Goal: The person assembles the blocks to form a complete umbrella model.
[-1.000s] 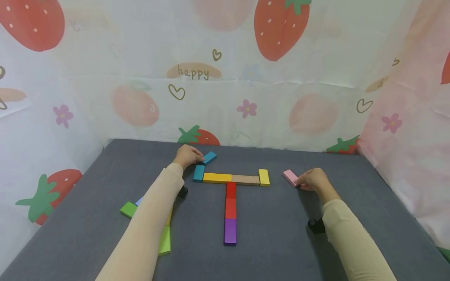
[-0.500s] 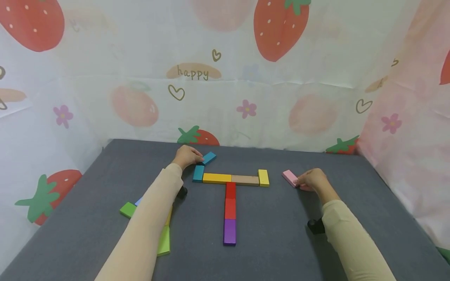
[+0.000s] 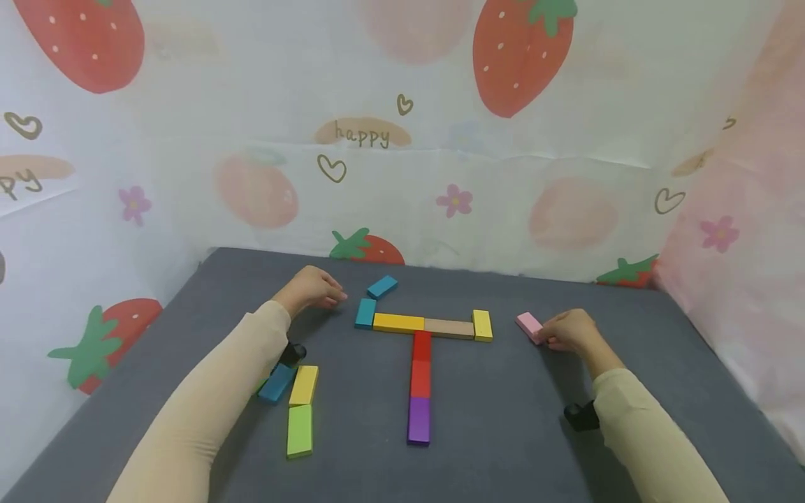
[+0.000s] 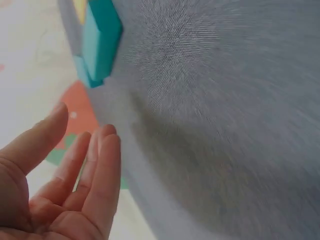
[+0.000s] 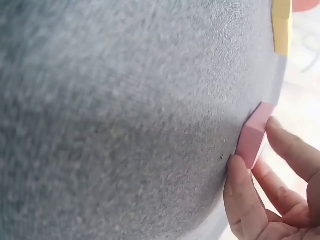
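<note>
My left hand (image 3: 312,288) hovers over the table, fingers loosely extended and holding nothing. To its right, apart from the fingertips, lies a slanted blue block (image 3: 381,286). Just below that is a second blue block (image 3: 365,314), at the left end of a row with an orange-yellow block (image 3: 398,323), a tan block (image 3: 449,328) and an upright yellow block (image 3: 482,325). Two red blocks (image 3: 421,379) and a purple block (image 3: 418,420) run down from the row's middle. With thumb and fingers my right hand (image 3: 574,331) pinches a pink block (image 5: 254,135) at the table surface.
Beside the left forearm lie a blue block (image 3: 277,383), a yellow block (image 3: 304,385) and a light green block (image 3: 300,431); a darker green one is mostly hidden by the arm. A strawberry-print cloth (image 3: 377,188) hangs behind the grey table (image 3: 490,405).
My left hand has let go of the slanted blue block and drawn back to the left, uncovering blocks near the forearm. The right hand still pinches the pink block. The head view has shifted slightly.
</note>
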A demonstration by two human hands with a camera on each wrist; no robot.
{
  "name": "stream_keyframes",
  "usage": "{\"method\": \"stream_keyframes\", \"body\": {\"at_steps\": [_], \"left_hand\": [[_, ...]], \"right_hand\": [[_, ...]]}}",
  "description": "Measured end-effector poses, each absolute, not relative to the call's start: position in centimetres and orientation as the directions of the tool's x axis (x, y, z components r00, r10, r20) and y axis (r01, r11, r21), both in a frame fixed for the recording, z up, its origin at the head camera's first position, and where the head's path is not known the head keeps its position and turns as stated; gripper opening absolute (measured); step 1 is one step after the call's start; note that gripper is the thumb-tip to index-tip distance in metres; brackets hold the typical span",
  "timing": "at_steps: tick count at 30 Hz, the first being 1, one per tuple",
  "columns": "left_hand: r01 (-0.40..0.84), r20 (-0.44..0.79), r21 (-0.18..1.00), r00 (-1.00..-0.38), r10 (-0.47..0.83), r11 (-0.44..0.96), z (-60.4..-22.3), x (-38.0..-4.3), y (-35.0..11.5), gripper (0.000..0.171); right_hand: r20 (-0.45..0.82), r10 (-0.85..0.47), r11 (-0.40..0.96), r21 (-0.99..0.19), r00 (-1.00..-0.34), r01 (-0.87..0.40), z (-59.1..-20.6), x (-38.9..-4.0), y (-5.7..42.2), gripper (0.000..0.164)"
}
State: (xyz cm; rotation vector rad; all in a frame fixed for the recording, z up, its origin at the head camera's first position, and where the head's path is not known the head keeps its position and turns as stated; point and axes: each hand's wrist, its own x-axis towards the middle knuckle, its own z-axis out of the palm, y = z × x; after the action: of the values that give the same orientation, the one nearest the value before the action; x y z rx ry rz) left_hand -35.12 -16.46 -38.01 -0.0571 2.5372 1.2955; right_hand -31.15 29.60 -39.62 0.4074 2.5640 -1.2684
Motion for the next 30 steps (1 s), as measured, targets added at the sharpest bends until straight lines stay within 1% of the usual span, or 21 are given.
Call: {"method": "stream_keyframes", "body": {"at_steps": [2, 4, 10, 14, 18, 23, 30], "left_hand": [[-0.128, -0.258, 0.77, -0.959, 0.121, 0.625, -37.6, -33.8, -17.0, 0.039], [-0.111, -0.257, 0.754, -0.957, 0.134, 0.648, -37.5, -32.6, -17.4, 0.039], [-0.101, -0.285, 0.687, -0.948, 0.139, 0.72, -37.8, -28.6, -18.9, 0.037], [-0.088, -0.267, 0.665, -0.955, 0.127, 0.741, -37.8, -26.7, -20.5, 0.038], [-0.067, -0.218, 0.641, -0.971, 0.098, 0.765, -38.0, -25.2, -22.4, 0.04], [-0.05, -0.157, 0.593, -0.986, 0.054, 0.804, -38.0, -24.0, -24.4, 0.04], [-0.103, -0.211, 0.544, -0.977, 0.017, 0.833, -38.1, -22.7, -26.6, 0.046]], "right_hand": [[-0.325, 0.13, 0.613, -0.717, -0.937, 0.333, -39.6, -31.2, 29.5, 0.033], [-0.311, 0.13, 0.639, -0.7, -0.941, 0.32, -39.7, -31.3, 29.3, 0.032], [-0.291, 0.192, 0.678, -0.651, -0.937, 0.341, -39.8, -31.9, 28.5, 0.036], [-0.288, 0.212, 0.679, -0.644, -0.934, 0.353, -39.9, -32.3, 28.1, 0.038], [-0.297, 0.227, 0.654, -0.659, -0.928, 0.371, -40.1, -32.6, 27.9, 0.038], [-0.288, 0.22, 0.657, -0.663, -0.932, 0.359, -39.9, -32.9, 28.1, 0.037], [-0.299, 0.214, 0.68, -0.638, -0.93, 0.362, -39.8, -32.8, 28.0, 0.039]]}}
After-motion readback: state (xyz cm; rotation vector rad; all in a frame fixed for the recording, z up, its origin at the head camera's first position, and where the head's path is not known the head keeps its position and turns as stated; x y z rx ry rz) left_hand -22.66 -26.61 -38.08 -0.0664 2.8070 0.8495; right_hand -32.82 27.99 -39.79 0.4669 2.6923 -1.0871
